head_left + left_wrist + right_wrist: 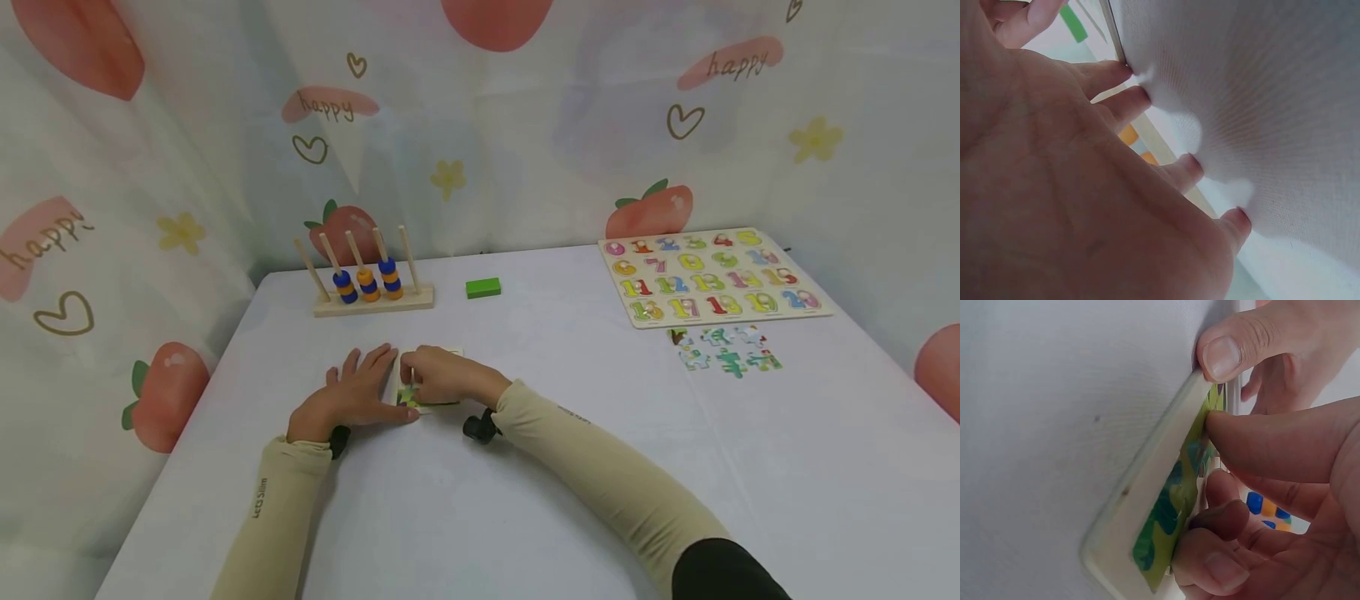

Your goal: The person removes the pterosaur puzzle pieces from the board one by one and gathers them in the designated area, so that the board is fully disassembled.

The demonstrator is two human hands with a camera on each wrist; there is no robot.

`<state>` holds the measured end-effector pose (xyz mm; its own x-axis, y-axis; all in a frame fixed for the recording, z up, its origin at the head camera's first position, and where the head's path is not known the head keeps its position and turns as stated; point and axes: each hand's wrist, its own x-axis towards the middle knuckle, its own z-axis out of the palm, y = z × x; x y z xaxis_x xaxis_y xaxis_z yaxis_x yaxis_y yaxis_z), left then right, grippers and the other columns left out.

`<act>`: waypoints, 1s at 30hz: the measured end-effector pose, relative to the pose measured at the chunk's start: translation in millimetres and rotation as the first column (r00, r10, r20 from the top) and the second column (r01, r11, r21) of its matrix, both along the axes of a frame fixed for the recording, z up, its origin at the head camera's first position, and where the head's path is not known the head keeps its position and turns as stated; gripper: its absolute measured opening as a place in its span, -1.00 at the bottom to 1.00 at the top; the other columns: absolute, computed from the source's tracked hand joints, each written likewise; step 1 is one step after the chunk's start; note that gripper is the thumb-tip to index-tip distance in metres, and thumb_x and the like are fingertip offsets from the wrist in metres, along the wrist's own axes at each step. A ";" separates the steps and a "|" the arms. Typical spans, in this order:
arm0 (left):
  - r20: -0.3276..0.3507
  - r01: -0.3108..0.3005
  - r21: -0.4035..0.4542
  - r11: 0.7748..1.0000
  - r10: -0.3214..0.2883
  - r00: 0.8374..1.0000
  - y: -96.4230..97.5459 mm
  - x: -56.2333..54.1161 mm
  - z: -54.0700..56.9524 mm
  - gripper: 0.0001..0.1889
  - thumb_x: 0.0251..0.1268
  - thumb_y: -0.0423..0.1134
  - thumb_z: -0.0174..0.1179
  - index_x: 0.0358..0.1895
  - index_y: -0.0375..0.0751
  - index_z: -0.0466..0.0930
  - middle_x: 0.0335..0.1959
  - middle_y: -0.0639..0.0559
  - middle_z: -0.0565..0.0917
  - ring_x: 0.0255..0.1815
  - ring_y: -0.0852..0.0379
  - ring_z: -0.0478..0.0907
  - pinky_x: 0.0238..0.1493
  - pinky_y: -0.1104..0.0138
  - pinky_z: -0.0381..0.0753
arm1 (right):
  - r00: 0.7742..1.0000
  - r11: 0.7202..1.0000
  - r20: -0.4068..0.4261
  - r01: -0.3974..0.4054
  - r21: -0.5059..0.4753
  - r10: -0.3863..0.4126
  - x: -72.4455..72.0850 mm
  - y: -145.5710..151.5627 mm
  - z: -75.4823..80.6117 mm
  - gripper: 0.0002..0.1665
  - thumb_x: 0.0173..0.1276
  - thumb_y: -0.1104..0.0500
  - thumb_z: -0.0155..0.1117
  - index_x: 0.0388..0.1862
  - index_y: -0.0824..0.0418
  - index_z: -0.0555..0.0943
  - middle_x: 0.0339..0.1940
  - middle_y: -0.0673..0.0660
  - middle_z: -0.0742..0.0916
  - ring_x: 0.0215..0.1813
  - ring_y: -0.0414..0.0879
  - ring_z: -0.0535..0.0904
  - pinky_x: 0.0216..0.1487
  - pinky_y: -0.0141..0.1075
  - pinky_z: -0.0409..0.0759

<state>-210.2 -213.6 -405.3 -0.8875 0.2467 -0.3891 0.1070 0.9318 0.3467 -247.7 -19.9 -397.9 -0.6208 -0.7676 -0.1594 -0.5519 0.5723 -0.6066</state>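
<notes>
The puzzle tray point(1154, 465) is lying directly beneath the right hand point(450, 377), whose fingers are curling down onto its green picture point(1167, 503); whether they are pinching a piece, I cannot tell. The left hand point(351, 398) is spreading its fingers along the tray's left edge, thumb touching the near corner. Well right of the tray, loose pieces point(731, 362) are lying, and a number board point(703, 319) is holding coloured numerals point(691, 262).
</notes>
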 end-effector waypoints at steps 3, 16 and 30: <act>0.000 0.000 0.000 1.000 0.000 1.000 0.2 -0.1 -0.1 0.26 0.22 0.38 0.43 0.76 -0.24 -0.05 0.78 -0.18 -0.07 0.71 -0.50 -0.34 0.50 -0.53 -0.30 | 1.000 1.000 0.009 0.005 -0.024 -0.004 -0.4 0.6 -1.2 -0.74 0.36 0.42 0.44 0.00 0.28 0.66 -0.07 0.13 0.66 -0.01 -0.05 0.55 0.09 -0.23 0.57; 0.000 0.000 -0.007 1.000 0.000 1.000 0.8 0.9 1.2 0.25 0.24 0.37 0.43 0.76 -0.24 -0.06 0.78 -0.18 -0.08 0.71 -0.50 -0.34 0.50 -0.52 -0.31 | 0.997 0.991 0.071 0.050 -0.127 -0.042 -1.0 1.6 -4.9 -0.69 0.28 0.51 0.42 -0.08 0.25 0.61 -0.15 0.08 0.68 -0.06 -0.07 0.57 0.04 -0.29 0.57; -0.004 0.003 -0.020 1.000 -0.003 1.000 0.7 0.4 -1.3 0.27 0.24 0.38 0.42 0.77 -0.23 -0.08 0.78 -0.18 -0.09 0.71 -0.50 -0.35 0.50 -0.53 -0.31 | 0.994 0.967 0.062 0.102 -0.233 -0.090 -2.2 2.0 -10.9 -0.93 0.46 0.41 0.33 -0.17 0.28 0.69 -0.33 0.04 0.69 -0.25 -0.16 0.53 -0.19 -0.40 0.50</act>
